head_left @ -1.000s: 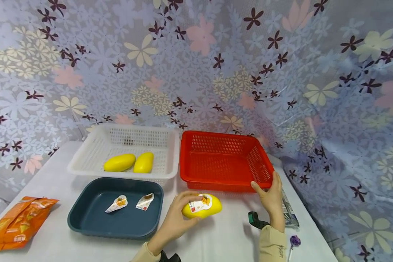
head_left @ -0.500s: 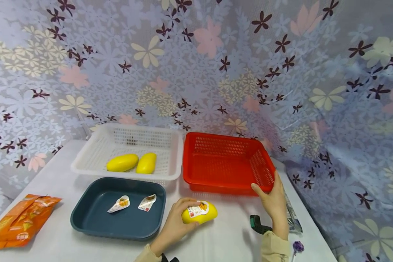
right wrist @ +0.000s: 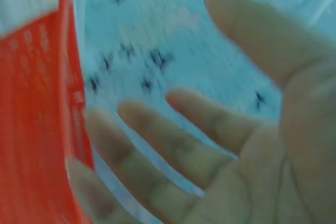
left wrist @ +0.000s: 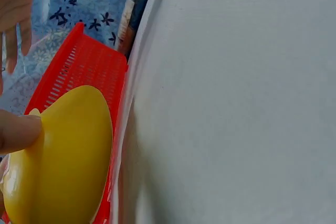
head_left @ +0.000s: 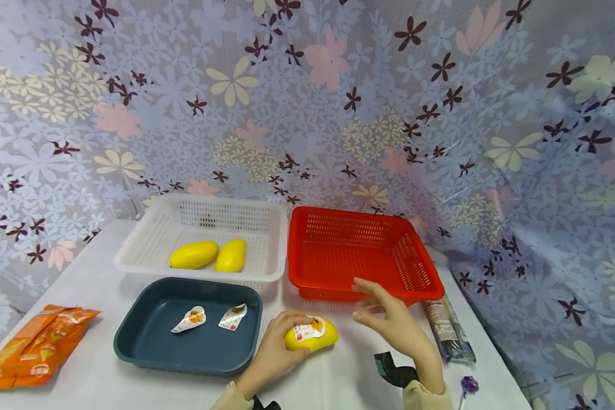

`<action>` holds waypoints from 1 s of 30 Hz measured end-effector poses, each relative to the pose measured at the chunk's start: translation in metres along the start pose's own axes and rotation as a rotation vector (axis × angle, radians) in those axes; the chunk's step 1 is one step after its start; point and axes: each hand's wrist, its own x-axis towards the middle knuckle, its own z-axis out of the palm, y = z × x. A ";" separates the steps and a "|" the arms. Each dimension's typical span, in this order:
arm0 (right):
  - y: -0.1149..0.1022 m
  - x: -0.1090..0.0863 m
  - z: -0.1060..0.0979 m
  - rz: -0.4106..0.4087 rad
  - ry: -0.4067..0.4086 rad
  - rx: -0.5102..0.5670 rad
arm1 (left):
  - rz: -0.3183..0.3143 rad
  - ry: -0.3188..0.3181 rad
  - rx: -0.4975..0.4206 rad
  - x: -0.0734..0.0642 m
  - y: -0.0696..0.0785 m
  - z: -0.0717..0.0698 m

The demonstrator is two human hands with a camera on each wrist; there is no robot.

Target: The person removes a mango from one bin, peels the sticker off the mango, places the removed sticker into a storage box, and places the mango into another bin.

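My left hand (head_left: 278, 347) grips a yellow mango (head_left: 324, 336) with a white label on top, low over the table in front of the red basket. In the left wrist view the thumb presses on the side of the mango (left wrist: 68, 156). My right hand (head_left: 394, 322) is spread with nothing in it, to the right of that mango and just in front of the red basket (head_left: 338, 293). The right wrist view is blurred and shows its palm and parted fingers (right wrist: 178, 150) beside the red basket wall. Two more mangoes (head_left: 195, 254) lie in the white basket (head_left: 200, 274).
A dark blue tray (head_left: 184, 353) holds two loose labels (head_left: 189, 319). An orange snack bag (head_left: 38, 347) lies at the left. On the right are a clear-wrapped packet (head_left: 448, 330) and a purple lollipop (head_left: 469, 385). A flowered cloth (head_left: 307, 102) hangs behind.
My right hand has let go of the red basket's front right corner and moved left toward the mango. My left hand has lowered the mango slightly and still grips it.
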 end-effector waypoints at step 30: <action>0.074 0.024 0.111 0.017 -0.266 0.479 | -0.059 -0.027 0.144 0.005 0.007 -0.004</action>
